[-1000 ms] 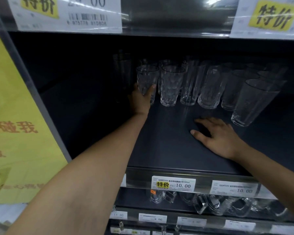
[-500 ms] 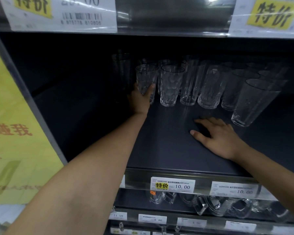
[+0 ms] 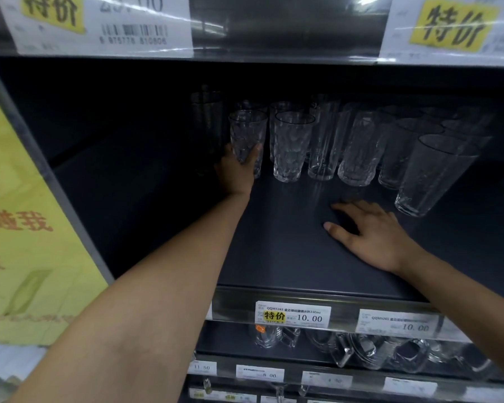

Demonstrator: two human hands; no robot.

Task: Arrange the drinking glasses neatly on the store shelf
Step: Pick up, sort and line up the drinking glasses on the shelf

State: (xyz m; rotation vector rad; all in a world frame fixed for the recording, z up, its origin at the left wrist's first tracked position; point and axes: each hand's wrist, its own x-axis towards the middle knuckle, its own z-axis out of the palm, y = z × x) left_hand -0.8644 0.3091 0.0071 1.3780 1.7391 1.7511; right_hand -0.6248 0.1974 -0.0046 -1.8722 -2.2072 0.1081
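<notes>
Currently:
left hand (image 3: 235, 170): arm stretched deep in, fingers wrapped round the base of the leftmost textured glass (image 3: 247, 141), upright at the row's left end
right hand (image 3: 373, 231): flat, palm down, fingers spread on the shelf (image 3: 274, 251)
price tag (image 3: 293, 314): "特价", "10.00", "QQM5263"

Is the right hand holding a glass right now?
No, the right hand lies flat on the shelf, fingers spread, apart from the glasses; only the left hand grips a glass.
</notes>
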